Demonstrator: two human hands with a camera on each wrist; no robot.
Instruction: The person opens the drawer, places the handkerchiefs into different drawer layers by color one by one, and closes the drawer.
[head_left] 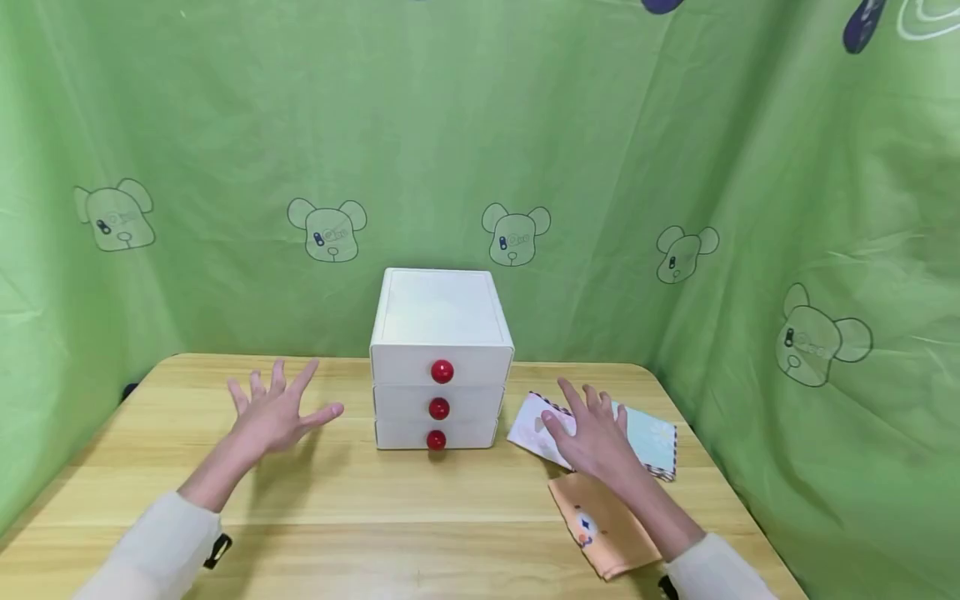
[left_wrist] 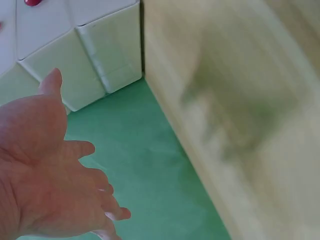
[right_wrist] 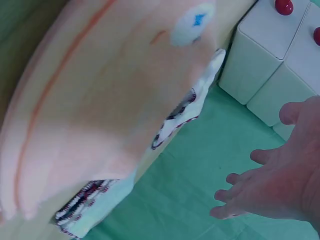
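My left hand hovers over the table to the left of a white drawer box, fingers spread and holding nothing. Three drawers with red knobs face me, all pushed in. On the right, my right hand is held above several folded cloths, its fingers apart and nothing in them. Below its wrist lies an orange cloth with a small animal face. Beyond that are a pale pink-white cloth and a light blue cloth with dark-striped edges, both partly hidden by the hand.
The wooden table has rounded far corners. A green curtain printed with bear heads hangs behind it and along both sides. The drawer box stands near the table's back edge.
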